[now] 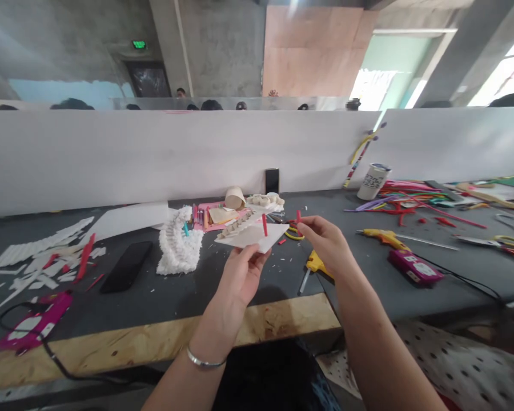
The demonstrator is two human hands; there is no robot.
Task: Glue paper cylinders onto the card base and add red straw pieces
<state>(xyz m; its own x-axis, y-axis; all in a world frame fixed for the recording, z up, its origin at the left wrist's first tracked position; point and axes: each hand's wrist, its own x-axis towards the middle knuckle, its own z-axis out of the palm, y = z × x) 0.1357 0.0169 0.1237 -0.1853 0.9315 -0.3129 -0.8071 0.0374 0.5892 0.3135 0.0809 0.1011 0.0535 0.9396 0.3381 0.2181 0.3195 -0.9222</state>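
Observation:
My left hand (245,269) grips a white board (240,237) by its near edge, thumb on top, above the table. A short red stick (264,225) stands upright on the board. Just right of the board, my right hand (319,235) pinches a second small red stick (298,217) between thumb and fingers. Under that wrist lies a yellow glue gun (314,261), partly hidden by the forearm. Yellow-handled scissors (294,234) rest behind the board, mostly covered. A fluffy white curved piece (177,245) with a teal bit on it stands to the left.
A black phone (126,267), paper strips (38,251) and a magenta box (38,322) with a cable lie left. On the right are another yellow glue gun (383,235), a magenta box (415,267), a white cup (373,181) and coloured pipe cleaners (411,197). A white partition (154,154) stands behind.

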